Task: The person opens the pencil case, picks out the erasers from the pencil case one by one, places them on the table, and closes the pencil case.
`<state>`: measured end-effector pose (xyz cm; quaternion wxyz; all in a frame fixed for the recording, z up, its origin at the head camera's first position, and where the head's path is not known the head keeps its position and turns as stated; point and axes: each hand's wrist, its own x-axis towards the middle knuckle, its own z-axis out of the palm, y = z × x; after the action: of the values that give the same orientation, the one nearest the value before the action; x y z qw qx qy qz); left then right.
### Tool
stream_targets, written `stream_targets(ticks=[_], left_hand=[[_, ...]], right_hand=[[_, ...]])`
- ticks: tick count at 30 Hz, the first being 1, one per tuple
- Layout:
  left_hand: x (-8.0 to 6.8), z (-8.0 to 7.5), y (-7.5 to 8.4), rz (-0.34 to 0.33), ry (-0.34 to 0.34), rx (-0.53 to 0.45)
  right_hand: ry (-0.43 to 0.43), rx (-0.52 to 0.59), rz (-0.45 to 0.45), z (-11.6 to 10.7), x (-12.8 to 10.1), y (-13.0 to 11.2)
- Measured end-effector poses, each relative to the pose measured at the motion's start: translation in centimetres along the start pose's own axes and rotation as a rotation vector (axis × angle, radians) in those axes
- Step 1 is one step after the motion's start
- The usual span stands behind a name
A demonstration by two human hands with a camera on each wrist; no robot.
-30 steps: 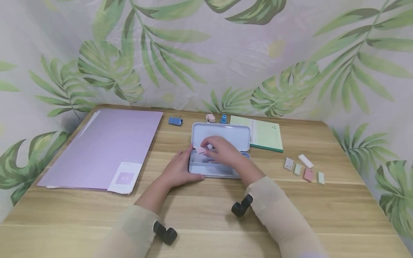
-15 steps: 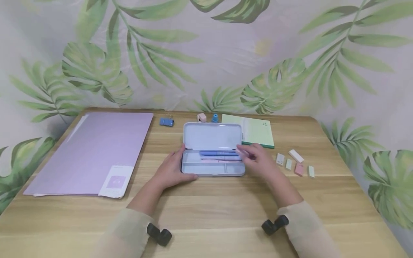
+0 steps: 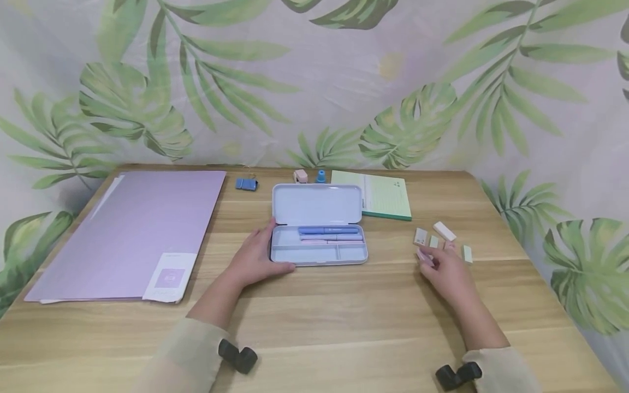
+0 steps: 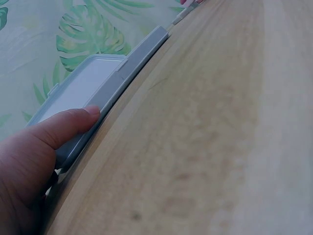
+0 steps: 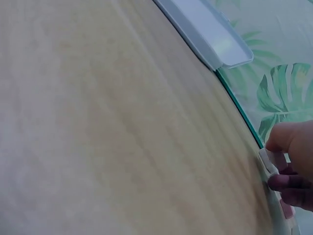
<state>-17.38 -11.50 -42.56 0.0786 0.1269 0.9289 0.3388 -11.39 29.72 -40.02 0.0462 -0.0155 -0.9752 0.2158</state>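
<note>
Two hands are at work on the wooden table (image 3: 344,305). The left hand (image 3: 255,259) rests against the left end of the open pencil case (image 3: 318,252), its thumb lying straight along the case's front edge, as the left wrist view confirms; nothing is gripped. The case lies near the table's middle, lid back, with a blue pen (image 3: 326,230) and a pink pen (image 3: 329,237) in its rear compartment.

The right hand (image 3: 447,270) is well apart from the case, at a cluster of small erasers (image 3: 444,231). Its fingertips touch a pink eraser (image 3: 423,256); the right wrist view shows fingers on a small block, but whether they pinch it or merely press on it cannot be told.

Risks, as judged:
- The erasers lie close together. A fingertip closing on one may nudge its neighbours, such as the green eraser (image 3: 467,253), out of place.
- A shallow hold on so small a block may slip and let it drop.
- The left hand only leans on the case. A sideways knock could slide it toward the green notepad (image 3: 385,199).
</note>
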Motion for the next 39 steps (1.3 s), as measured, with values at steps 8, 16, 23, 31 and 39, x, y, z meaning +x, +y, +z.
stream_targets(ticks=[8,16,23,31,39], left_hand=[[-0.3,-0.2,-0.1,-0.012,-0.005,-0.006],[-0.5,-0.3,0.0,-0.020,-0.004,-0.009],[-0.5,-0.5,-0.2,-0.024,0.002,-0.002],[-0.5,-0.4,-0.4,-0.018,0.019,0.002],[-0.4,0.0,0.0,0.000,0.022,-0.008]], right_hand=[[-0.090,0.057,0.079,0.8,0.3,-0.1],[-0.118,0.130,0.082,1.0,0.6,0.0],[-0.055,0.178,0.045,0.5,1.5,-0.1],[-0.122,0.319,0.031,0.4,5.8,-3.7],[-0.175,0.521,-0.006,4.0,10.3,-8.5]])
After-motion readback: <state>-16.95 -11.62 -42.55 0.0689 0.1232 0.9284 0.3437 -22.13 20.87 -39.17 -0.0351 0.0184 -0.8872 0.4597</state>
